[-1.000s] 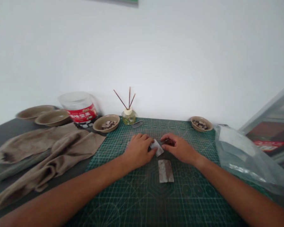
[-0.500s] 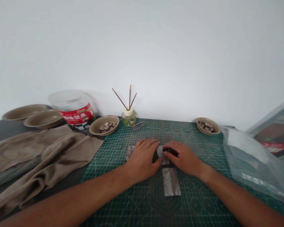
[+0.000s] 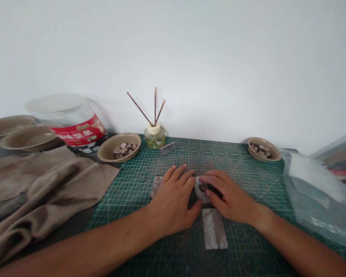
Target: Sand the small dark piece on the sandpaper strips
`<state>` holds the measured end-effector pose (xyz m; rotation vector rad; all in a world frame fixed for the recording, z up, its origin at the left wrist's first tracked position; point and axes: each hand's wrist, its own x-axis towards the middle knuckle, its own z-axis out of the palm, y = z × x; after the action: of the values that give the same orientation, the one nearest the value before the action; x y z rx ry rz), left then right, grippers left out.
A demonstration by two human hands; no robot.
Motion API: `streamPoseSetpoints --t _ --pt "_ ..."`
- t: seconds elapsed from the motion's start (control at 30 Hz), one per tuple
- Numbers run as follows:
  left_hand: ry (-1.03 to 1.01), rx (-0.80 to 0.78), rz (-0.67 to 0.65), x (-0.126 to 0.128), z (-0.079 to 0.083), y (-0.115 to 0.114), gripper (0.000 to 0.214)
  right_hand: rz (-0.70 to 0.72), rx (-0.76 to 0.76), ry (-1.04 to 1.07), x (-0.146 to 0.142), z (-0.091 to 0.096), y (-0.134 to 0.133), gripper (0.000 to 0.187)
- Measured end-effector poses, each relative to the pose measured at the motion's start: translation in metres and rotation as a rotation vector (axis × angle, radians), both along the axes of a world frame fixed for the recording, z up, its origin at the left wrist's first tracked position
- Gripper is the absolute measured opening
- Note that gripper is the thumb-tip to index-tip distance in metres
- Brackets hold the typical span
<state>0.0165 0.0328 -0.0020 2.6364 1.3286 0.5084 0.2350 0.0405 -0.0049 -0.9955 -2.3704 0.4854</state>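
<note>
Left hand (image 3: 174,202) lies spread beside a pale piece (image 3: 198,195); right hand (image 3: 230,198) flanks a dark disc (image 3: 203,187) with thumb and forefinger; whether pinched, I cannot tell.

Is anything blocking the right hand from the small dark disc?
Nothing visible does: the right hand is right at the dark disc, which shows over the pale piece. The left hand lies to the left of the disc, not between them.
</note>
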Motion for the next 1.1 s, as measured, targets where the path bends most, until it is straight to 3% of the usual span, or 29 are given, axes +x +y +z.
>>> streamPoseSetpoints --t 0.33,0.57,0.73,0.83,0.97,1.03,1.1 --pt "-0.055 -0.092 -0.102 -0.006 0.001 0.005 0.041 0.068 0.018 -0.027 0.0 0.002 -0.003 0.012" --pt "-0.064 -0.117 -0.154 -0.006 0.002 0.002 0.043 0.111 0.059 -0.095 -0.001 0.003 -0.006 0.011" --pt "-0.055 -0.09 -0.12 -0.001 0.001 -0.005 0.045 0.111 0.078 -0.066 0.0 0.002 -0.005 0.012" --pt "-0.042 -0.074 -0.117 0.001 -0.001 -0.009 0.058 0.107 0.064 -0.049 0.001 0.002 -0.003 0.014" --pt "-0.032 -0.092 -0.171 -0.001 -0.002 -0.011 0.099 0.099 0.056 -0.034 0.001 0.004 -0.003 0.015" --pt "-0.035 -0.095 -0.187 -0.002 0.0 -0.01 0.093 0.103 0.056 -0.029 0.001 0.004 -0.003 0.015" --pt "-0.036 -0.083 -0.168 -0.002 0.001 -0.007 0.065 0.109 0.058 -0.032 0.001 0.005 -0.003 0.014"
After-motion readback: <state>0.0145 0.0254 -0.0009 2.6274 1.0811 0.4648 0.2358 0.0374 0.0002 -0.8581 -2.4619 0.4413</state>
